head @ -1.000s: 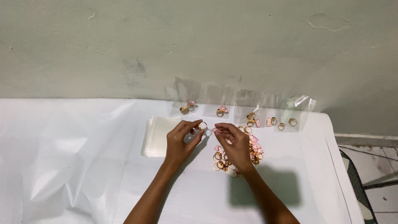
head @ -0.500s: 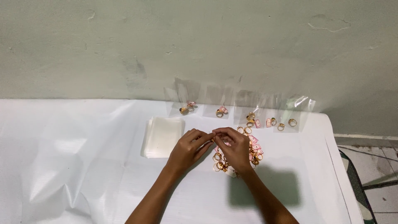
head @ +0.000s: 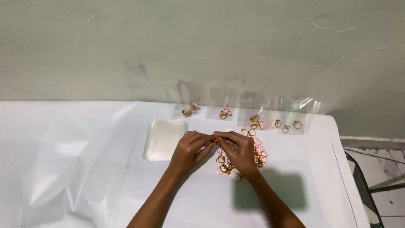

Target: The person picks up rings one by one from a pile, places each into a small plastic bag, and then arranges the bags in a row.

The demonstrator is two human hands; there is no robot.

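White table [head: 84, 169] lies roomy leftward; left hand [head: 190, 150] and right hand [head: 238, 151] pinch one gold ring [head: 216, 139].

I see both forearms reaching forward and coming together in the middle. My left hand [head: 190, 148] and right hand [head: 238, 150] are palm down, and their fingertips meet, pinched closely together. Both wrists stay straight and low.

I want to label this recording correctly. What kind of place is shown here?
Probably a small home or workshop packing spot for jewellery. A table with a white cover stands against a bare, stained wall. On it lie a heap of gold rings with pink tags, a stack of clear bags and bagged rings.
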